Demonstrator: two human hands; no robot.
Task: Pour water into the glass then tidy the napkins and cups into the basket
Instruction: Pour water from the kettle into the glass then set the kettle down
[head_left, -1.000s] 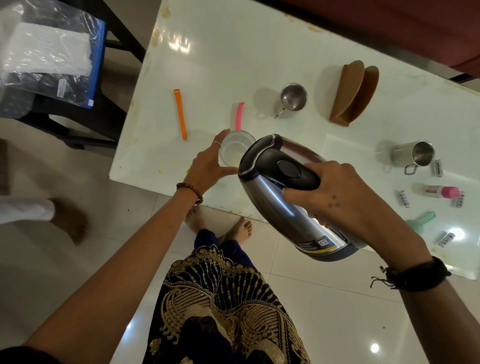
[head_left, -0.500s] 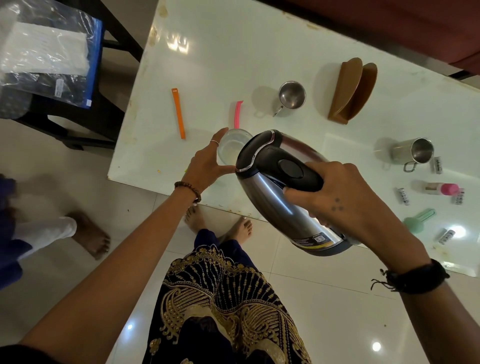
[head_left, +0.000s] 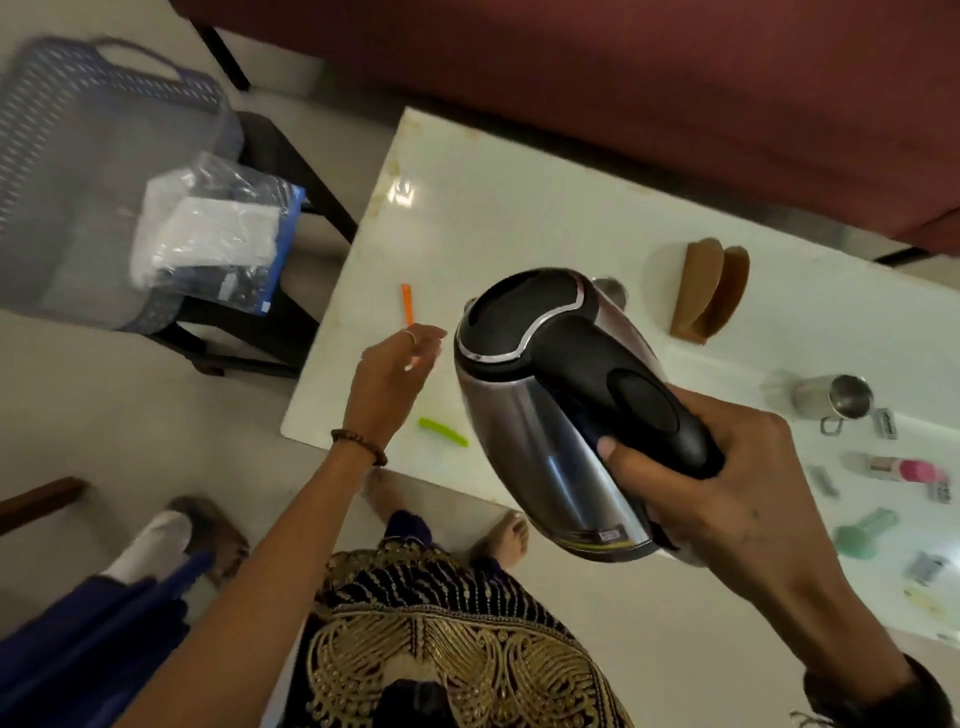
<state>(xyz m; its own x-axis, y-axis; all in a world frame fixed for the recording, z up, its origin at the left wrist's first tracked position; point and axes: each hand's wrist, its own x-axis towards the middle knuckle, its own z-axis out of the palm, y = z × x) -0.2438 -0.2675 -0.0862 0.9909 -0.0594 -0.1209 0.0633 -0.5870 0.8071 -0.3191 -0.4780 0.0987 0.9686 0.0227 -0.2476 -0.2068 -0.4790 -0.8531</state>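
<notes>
My right hand (head_left: 727, 483) grips the black handle of a steel electric kettle (head_left: 545, 415), held tilted above the white table (head_left: 519, 218), spout end toward the far left. My left hand (head_left: 389, 379) hovers just left of the kettle with fingers spread and nothing visible in it. The glass is hidden, probably behind the kettle. A steel mug (head_left: 831, 402) lies on its side at the right. A second small steel cup (head_left: 612, 288) peeks out behind the kettle. A blue-grey basket (head_left: 78, 156) sits at the far left beside a plastic pack of white napkins (head_left: 208, 234).
A brown napkin holder (head_left: 709, 291) stands at the back of the table. An orange stick (head_left: 407, 304) and a green stick (head_left: 443, 431) lie near the left edge. A pink-capped bottle (head_left: 906, 467), a green tool (head_left: 857, 535) and small packets lie right. Another person's foot (head_left: 208, 530) is at lower left.
My left hand has come off the glass and opened. The kettle has risen and now covers the glass. My view has swung left, showing the basket, and the other person has stepped closer.
</notes>
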